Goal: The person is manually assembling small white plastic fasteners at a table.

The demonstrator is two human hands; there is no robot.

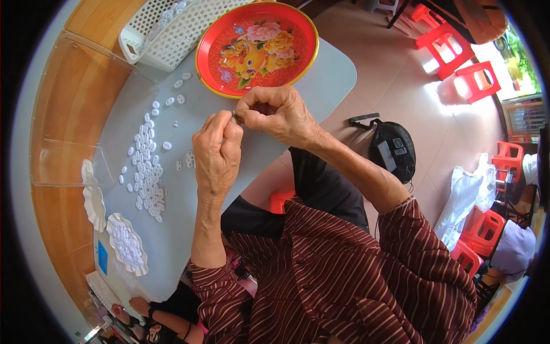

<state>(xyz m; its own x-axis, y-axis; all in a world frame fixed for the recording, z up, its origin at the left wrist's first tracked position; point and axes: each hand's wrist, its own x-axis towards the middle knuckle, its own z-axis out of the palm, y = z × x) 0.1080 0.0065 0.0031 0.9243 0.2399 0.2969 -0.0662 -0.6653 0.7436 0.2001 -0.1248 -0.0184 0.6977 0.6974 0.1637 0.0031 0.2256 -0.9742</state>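
1. Your left hand and right hand meet, both pinching a small greyish piece, mostly hidden.
2. It shows near the red tray, off its rim between 6 and 7 o'clock.
3. From your hands, white oval pieces lie toward 8 o'clock.

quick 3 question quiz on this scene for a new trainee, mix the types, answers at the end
1. True or false: the red tray is heaped with white pieces.
2. The perforated basket near the tray is: a) red b) blue c) white
3. Fill in: the left hand and right hand meet around a small item at their ____.

Key: 1 false, its flower pattern shows; 2 c; 3 fingertips.
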